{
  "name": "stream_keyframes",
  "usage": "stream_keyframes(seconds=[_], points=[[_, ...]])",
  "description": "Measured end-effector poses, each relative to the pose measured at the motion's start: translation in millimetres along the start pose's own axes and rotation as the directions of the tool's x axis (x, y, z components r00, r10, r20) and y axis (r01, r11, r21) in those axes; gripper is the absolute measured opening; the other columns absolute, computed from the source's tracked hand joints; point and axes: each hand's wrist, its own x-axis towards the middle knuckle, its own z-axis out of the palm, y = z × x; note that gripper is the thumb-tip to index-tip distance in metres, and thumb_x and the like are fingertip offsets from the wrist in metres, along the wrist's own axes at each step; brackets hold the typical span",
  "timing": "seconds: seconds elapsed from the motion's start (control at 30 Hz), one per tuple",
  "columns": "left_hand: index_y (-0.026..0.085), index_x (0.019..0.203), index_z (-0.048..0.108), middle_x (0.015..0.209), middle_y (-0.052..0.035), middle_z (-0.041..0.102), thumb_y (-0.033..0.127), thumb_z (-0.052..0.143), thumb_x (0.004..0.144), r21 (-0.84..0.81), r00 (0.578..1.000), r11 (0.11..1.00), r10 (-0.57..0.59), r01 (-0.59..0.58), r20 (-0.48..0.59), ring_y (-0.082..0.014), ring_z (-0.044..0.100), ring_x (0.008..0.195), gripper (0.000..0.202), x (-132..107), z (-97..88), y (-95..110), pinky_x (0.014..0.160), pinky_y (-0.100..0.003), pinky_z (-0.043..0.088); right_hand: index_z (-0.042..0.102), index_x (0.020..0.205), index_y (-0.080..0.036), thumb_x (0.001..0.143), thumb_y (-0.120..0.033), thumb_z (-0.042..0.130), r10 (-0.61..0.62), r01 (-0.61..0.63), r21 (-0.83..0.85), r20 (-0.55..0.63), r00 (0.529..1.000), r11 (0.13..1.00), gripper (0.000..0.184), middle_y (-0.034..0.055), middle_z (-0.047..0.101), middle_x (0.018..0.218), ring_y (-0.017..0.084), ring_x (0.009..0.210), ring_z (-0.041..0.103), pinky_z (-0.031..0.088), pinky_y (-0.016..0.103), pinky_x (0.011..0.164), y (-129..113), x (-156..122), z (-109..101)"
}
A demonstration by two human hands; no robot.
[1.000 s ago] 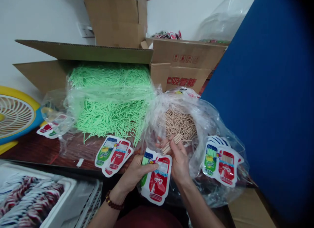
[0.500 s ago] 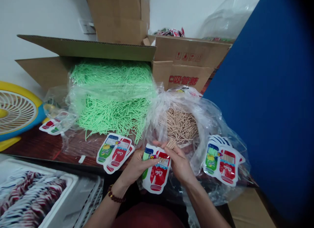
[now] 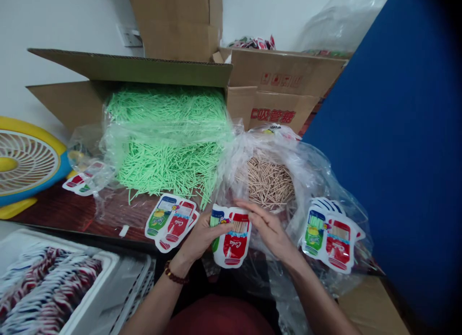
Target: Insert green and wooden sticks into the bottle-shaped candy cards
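My left hand (image 3: 204, 236) grips a jar-shaped packet (image 3: 236, 251) by its left side, thumb across the front. The packet has a red Cola half and a green half; brown sticks show in the red half's window and green sticks in the other. My right hand (image 3: 269, 229) is at the packet's upper right edge with fingers stretched out, holding nothing that I can see. Just beyond it lies a heap of brown sticks (image 3: 270, 181) in a clear plastic bag (image 3: 310, 157). Green sticks (image 3: 166, 166) spill from a carton at the upper left.
Matching packets (image 3: 169, 222) lie on the table left of my hands, and a filled stack (image 3: 328, 234) lies on the right. A white foam box (image 3: 104, 277) full of packets stands lower left. A fan (image 3: 29, 157) is at far left, a blue panel (image 3: 390, 133) at right.
The brown sticks that my right hand held at the packet's top are now inside its red window. My right fingers have straightened out. The left hand keeps its hold.
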Motion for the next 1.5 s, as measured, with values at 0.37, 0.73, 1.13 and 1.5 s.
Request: stream_keyframes(seconds=[0.37,0.73,1.13,1.5], points=[[0.013,0.08,0.07,0.074,-0.0019,0.074,0.028,0.081,0.065,-0.023,0.996,0.998,0.065,-0.066,-0.058,-0.0162,0.066,0.063,0.023,5.9,-4.1,6.0,0.061,-0.024,0.051,0.069,0.092,-0.021,0.068,-0.025,0.077,0.238,-0.223,0.443,0.023,0.971,0.868,0.026,-0.0012,0.074,0.087,0.013,0.073,0.067,0.054,0.028,0.074,15.7,3.3,26.2],[0.016,0.073,0.063,0.065,0.0033,0.06,0.031,0.075,0.073,0.275,0.939,0.915,0.332,-0.296,-0.091,-0.0115,0.053,0.06,0.019,5.6,-3.1,13.8,0.06,-0.023,0.044,0.072,0.09,-0.022,0.066,-0.027,0.079,0.16,-0.103,0.422,-0.101,0.982,0.901,0.025,-0.0001,0.074,0.085,0.016,0.074,0.066,0.052,0.029,0.073,11.3,6.2,16.0],[0.018,0.061,0.046,0.061,0.007,0.039,0.021,0.067,0.082,0.606,0.71,0.514,0.694,-0.607,0.122,-0.0088,0.038,0.055,0.029,5.4,35.9,3.0,0.055,-0.022,0.032,0.07,0.086,-0.021,0.08,-0.026,0.069,-0.099,0.092,-0.036,-0.288,0.953,0.995,0.008,-0.0006,0.068,0.084,0.016,0.08,0.061,0.047,0.025,0.075,1.2,-33.8,-18.4],[0.022,0.12,0.058,0.111,-0.0067,0.069,0.029,0.06,0.084,0.469,0.909,0.799,0.22,-0.375,0.353,-0.0244,0.063,0.1,0.036,32.0,141.6,-18.3,0.092,-0.04,0.049,0.066,0.088,-0.019,0.069,-0.039,0.076,0.152,-0.118,0.097,-0.706,0.692,0.988,0.029,0.0028,0.071,0.088,0.02,0.075,0.063,0.051,0.031,0.069,34.4,-115.3,-123.8]])
